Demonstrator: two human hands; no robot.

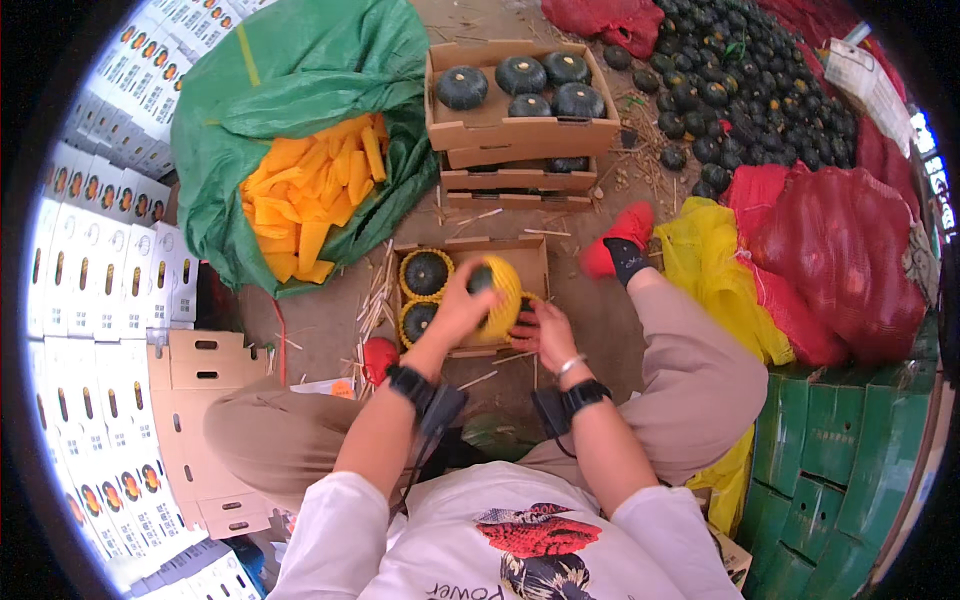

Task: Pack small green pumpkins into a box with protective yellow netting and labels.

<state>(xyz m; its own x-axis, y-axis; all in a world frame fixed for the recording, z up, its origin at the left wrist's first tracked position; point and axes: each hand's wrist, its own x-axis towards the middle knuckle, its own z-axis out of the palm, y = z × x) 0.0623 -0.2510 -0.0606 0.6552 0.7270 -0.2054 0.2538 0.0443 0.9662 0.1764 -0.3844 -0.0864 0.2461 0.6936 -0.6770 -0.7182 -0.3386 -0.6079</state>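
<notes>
Yellow netting point(506, 293) around the squash point(480, 279) calls for an even grip: left hand point(462, 308) fingers clamped on it, right hand point(550, 336), fingers apart, best kept near to steady it.

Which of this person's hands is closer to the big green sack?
Left. The left hand, on a yellow-netted squash, is below and right of the sack in the picture; the right hand is farther right, past that squash.
</notes>
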